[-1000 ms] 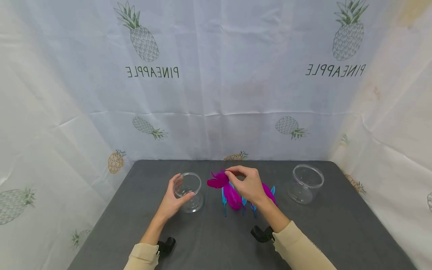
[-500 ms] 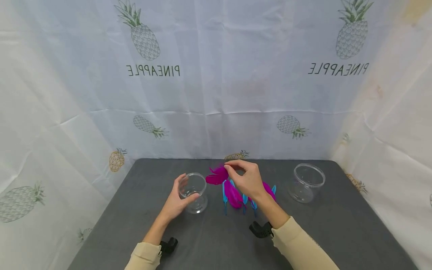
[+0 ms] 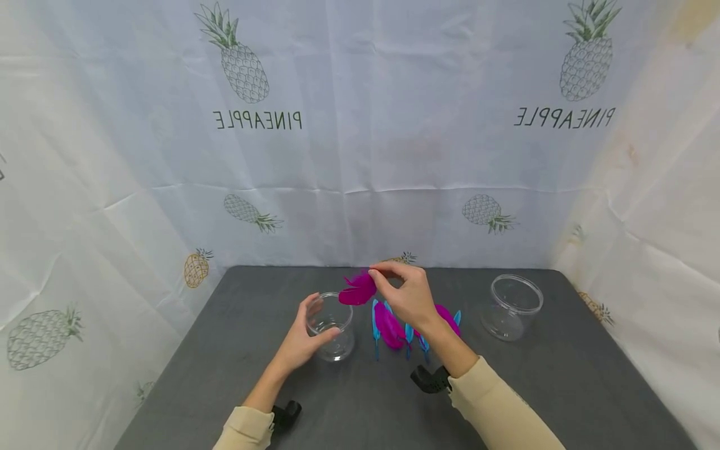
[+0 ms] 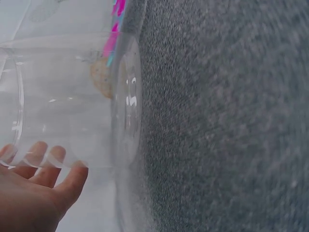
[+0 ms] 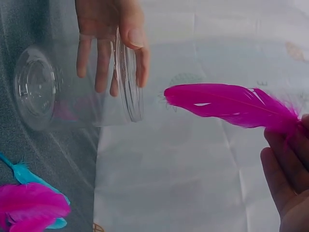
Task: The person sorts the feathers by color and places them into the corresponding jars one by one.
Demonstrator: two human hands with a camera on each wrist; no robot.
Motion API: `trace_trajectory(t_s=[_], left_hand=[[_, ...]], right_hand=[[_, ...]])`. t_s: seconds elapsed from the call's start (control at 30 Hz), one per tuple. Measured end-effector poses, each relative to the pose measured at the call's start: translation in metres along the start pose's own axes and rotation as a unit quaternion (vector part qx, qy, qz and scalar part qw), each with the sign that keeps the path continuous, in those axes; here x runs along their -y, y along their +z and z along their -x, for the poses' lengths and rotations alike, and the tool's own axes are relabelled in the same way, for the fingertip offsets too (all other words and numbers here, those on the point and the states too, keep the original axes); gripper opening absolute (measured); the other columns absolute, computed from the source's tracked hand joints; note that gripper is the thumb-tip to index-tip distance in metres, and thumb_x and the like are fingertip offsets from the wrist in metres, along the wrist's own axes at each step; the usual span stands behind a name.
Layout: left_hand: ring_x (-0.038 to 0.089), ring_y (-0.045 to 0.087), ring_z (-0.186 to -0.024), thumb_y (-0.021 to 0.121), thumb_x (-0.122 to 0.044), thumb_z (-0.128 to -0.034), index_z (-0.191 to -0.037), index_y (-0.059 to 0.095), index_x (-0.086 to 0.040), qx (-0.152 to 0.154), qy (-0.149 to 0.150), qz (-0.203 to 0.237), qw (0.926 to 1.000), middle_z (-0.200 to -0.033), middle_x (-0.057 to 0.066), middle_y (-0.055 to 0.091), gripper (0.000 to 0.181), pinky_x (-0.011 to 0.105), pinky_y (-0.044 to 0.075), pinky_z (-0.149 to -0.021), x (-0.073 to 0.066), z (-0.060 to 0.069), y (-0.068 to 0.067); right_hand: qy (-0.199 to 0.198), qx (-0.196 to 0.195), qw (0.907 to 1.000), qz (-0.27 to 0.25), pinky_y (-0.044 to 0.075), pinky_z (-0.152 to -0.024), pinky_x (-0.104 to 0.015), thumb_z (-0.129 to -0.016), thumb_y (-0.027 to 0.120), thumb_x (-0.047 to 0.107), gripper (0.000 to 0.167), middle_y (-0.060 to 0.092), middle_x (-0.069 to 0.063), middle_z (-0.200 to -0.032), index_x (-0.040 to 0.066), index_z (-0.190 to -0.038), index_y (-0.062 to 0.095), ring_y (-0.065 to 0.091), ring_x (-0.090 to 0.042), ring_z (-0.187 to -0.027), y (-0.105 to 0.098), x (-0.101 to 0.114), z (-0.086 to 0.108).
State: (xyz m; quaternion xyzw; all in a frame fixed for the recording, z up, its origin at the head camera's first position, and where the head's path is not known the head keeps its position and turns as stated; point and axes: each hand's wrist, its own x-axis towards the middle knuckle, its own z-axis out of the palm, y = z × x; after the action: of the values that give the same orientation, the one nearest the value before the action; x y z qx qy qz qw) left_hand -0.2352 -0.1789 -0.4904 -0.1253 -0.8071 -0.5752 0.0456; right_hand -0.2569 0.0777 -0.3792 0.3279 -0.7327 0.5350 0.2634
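A clear plastic jar (image 3: 336, 350) stands on the dark table, its mouth upward. My left hand (image 3: 302, 340) grips it from the left, thumb on the near side and fingers on the far side. In the left wrist view, the fingers (image 4: 72, 181) lie along the wall of the jar (image 4: 72, 106). My right hand (image 3: 407, 297) pinches a magenta feather (image 3: 357, 289) by its quill end. The feather's tip hangs over the right part of the jar's rim; in the right wrist view the feather (image 5: 217, 102) is apart from the jar (image 5: 87, 96).
Magenta feathers (image 3: 389, 328) and blue feathers (image 3: 375, 331) lie on the table (image 3: 360, 406) below my right hand, partly hidden by the forearm. A second clear jar (image 3: 510, 309) stands at the right. A pineapple-print cloth (image 3: 360, 144) hangs behind and on both sides.
My left hand has moved to the right with the jar. The right hand has risen slightly and shifted left with the magenta feather, bringing it over the jar's rim.
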Motion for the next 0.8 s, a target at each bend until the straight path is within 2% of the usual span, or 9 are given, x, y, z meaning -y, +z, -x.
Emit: trace_trajectory(t_s=[0.23,0.5,0.8], left_hand=[[0.039,0.033,-0.147,0.080,-0.025,-0.0884,-0.157,0.024,-0.011,0.000,-0.001,0.006,1.0000,-0.157,0.021,0.037,0.090,0.062,0.028,-0.116,0.001,0.001,0.004],[0.039,0.033,-0.146,0.080,-0.027,-0.0890,-0.158,0.022,-0.012,0.012,-0.001,0.008,0.9999,-0.158,0.020,0.036,0.091,0.064,0.027,-0.116,0.002,0.007,0.008],[0.039,0.034,-0.146,0.080,-0.025,-0.0882,-0.157,0.023,-0.012,0.004,0.002,0.012,0.9999,-0.156,0.018,0.038,0.090,0.064,0.028,-0.116,0.000,0.004,0.008]], right_hand=[[-0.017,0.010,0.9998,0.002,0.060,-0.080,-0.033,-0.092,0.074,0.003,0.011,0.076,-0.006,-0.094,0.002,-0.102,0.077,0.072,-0.020,-0.086,0.006,0.000,-0.003],[0.001,0.039,0.9992,0.007,0.060,-0.081,-0.034,-0.093,0.073,0.005,0.012,0.077,-0.005,-0.095,0.000,-0.103,0.077,0.073,-0.017,-0.086,0.021,-0.008,0.007],[0.013,0.059,0.9982,0.002,0.061,-0.077,-0.035,-0.093,0.073,0.005,0.011,0.077,-0.005,-0.096,0.001,-0.103,0.077,0.073,-0.019,-0.084,0.035,-0.018,0.012]])
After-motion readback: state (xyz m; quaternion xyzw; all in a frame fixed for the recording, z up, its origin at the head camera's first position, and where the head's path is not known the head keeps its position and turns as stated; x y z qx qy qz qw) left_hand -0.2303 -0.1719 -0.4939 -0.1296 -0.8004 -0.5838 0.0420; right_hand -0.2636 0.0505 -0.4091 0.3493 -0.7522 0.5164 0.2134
